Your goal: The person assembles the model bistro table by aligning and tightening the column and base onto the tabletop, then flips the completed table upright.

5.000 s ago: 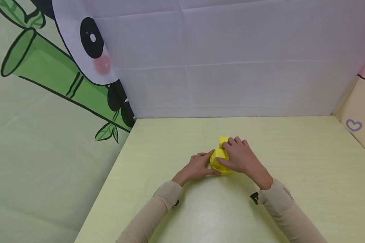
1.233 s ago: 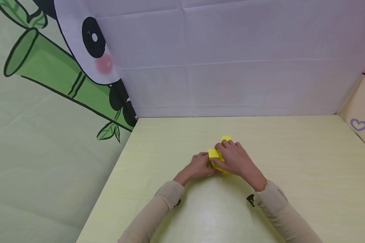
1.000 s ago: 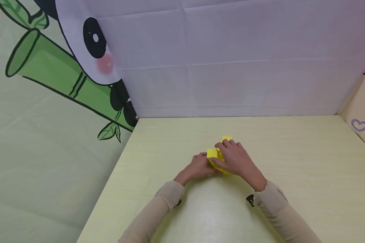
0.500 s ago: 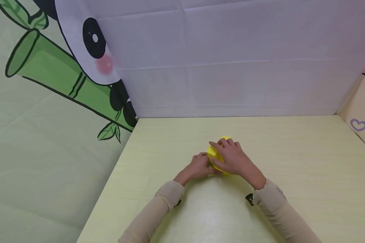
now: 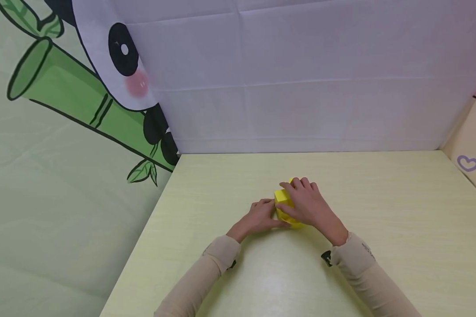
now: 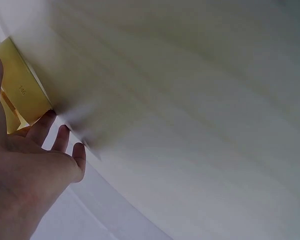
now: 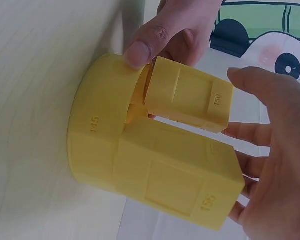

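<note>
A rounded yellow plastic base [image 7: 97,130], marked 145, stands on the table in the right wrist view. Two boxy yellow blocks rise from it: a smaller block [image 7: 190,95] marked 150, tilted over the rim, and a larger block [image 7: 175,180] marked 156. My left hand [image 5: 258,216] holds the base from the left, its thumb along the near side; the left wrist view shows a yellow face [image 6: 22,85] marked 146 beside that hand. My right hand [image 5: 309,204] reaches over from the right, thumb and fingers gripping the smaller block near its top. Part of the larger block hides behind the right hand in the head view.
The pale wood table [image 5: 222,185] runs back to a white cloth wall [image 5: 301,88]. A green printed backdrop [image 5: 43,198] hangs on the left, and a beige panel [image 5: 472,141] with a heart stands on the right.
The smaller block has swung left, tilted, and come back slightly to the right. My right hand's fingers have shifted across its top. My left hand has stayed at the base.
</note>
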Tool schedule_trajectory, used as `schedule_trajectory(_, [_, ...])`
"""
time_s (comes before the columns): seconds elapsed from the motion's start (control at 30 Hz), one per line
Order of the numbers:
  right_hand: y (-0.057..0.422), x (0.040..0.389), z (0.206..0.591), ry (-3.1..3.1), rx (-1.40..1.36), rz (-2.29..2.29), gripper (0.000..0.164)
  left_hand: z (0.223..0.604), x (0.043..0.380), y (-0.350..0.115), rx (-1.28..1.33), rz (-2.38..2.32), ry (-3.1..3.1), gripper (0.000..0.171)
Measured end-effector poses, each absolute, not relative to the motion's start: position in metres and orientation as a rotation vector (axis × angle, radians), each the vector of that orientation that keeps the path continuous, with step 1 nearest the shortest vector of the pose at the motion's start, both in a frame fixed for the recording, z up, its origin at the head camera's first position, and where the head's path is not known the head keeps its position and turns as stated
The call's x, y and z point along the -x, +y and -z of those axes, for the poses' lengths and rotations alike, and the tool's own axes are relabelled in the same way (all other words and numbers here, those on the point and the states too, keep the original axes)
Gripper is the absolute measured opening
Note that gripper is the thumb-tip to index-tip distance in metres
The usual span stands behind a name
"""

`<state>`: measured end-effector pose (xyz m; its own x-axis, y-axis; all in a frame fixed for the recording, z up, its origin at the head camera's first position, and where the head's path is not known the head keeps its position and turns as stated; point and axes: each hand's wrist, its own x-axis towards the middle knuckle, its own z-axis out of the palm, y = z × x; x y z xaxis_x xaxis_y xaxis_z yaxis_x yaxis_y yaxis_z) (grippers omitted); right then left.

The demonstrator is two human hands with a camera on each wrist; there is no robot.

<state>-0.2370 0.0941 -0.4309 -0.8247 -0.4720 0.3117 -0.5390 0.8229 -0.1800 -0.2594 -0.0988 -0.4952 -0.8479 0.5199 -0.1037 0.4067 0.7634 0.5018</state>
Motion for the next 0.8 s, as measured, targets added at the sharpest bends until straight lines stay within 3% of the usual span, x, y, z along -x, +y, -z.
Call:
schedule_trajectory(0.17, [0.0947, 0.2376, 0.4336, -2.732, -0.72, -0.343, 0.045, 0.4948, 0.2583, -0.0995, -0.729, -0.7, 2.725, 0.081])
schedule_trajectory(0.37, [0.0966, 0.2357, 0.4342, -2.752, -0.636, -0.381, 0.05, 0.4954, 0.2583, -0.0999, -0.735, -0.702, 2.723, 0.086])
schedule_trajectory(0.57, [0.0973, 0.2353, 0.434, -2.765, -0.684, -0.394, 0.042, 0.4943, 0.2584, -0.0995, -0.74, -0.716, 2.719, 0.087])
schedule_trajectory(0.8, [0.0965, 0.2332, 0.4358, -2.799, -0.55, -0.389, 0.04, 0.4944, 0.2581, -0.099, -0.705, -0.726, 2.706, 0.094])
